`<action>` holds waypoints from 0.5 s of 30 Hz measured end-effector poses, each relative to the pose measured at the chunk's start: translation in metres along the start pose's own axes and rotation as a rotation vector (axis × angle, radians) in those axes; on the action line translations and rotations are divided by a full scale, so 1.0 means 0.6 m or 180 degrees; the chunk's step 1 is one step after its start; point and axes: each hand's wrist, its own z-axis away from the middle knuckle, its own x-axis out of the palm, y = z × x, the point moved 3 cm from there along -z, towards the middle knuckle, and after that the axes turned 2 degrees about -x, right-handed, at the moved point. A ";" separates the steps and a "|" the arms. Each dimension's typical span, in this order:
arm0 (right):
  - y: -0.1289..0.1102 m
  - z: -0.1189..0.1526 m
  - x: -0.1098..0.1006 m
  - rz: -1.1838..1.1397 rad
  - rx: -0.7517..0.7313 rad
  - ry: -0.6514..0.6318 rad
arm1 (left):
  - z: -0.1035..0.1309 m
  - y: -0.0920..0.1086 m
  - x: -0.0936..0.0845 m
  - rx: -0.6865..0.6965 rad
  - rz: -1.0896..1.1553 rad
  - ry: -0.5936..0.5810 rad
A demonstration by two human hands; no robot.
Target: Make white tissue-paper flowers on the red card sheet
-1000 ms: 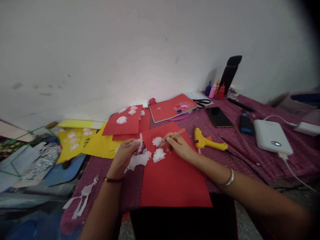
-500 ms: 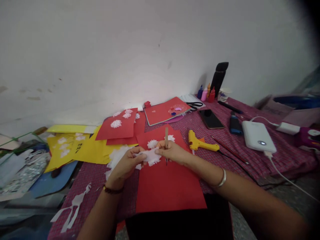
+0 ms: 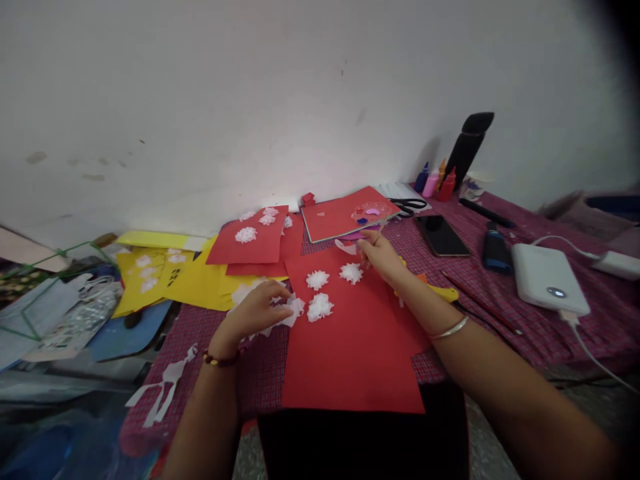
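Note:
My left hand [image 3: 257, 310] is over the left edge of a red paper sheet [image 3: 350, 363]. Its thumb and fingers are apart, just above crumpled white paper pieces [image 3: 295, 311]. Three fluffy white paper flowers, one of them a round flower [image 3: 320, 307], lie on the sheet's upper half. My right hand [image 3: 379, 255] reaches past the sheet's top right corner, fingertips drawn together close to a white paper scrap [image 3: 346, 247] and a purple-pink item [image 3: 361, 233]. What those fingers hold is too blurred to make out.
Red cards with white flowers [image 3: 250, 243] and yellow sheets [image 3: 193, 283] lie left. A red board with a paint palette [image 3: 370, 212], scissors [image 3: 409, 205] and paint bottles [image 3: 431, 183] are at the back. A yellow glue gun [image 3: 444, 293], phone [image 3: 443, 235] and power bank [image 3: 550, 277] are right.
My hands have parted from the white paper they held together over the sheet. The right has moved up and away; the left has opened and shifted slightly. The thin stick no longer shows clearly.

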 end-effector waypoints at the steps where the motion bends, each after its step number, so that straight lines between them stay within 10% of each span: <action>1: -0.002 0.004 0.003 -0.0020 -0.0035 -0.0022 | -0.003 0.001 0.006 0.0076 -0.0175 -0.0038; 9: -0.024 0.050 0.039 -0.0030 -0.0210 -0.0791 | 0.000 -0.051 -0.027 -0.0933 -0.1104 0.0929; 15: -0.042 0.084 0.056 -0.0243 -0.0252 -0.1364 | 0.006 -0.060 -0.028 -0.0741 -0.1759 0.1068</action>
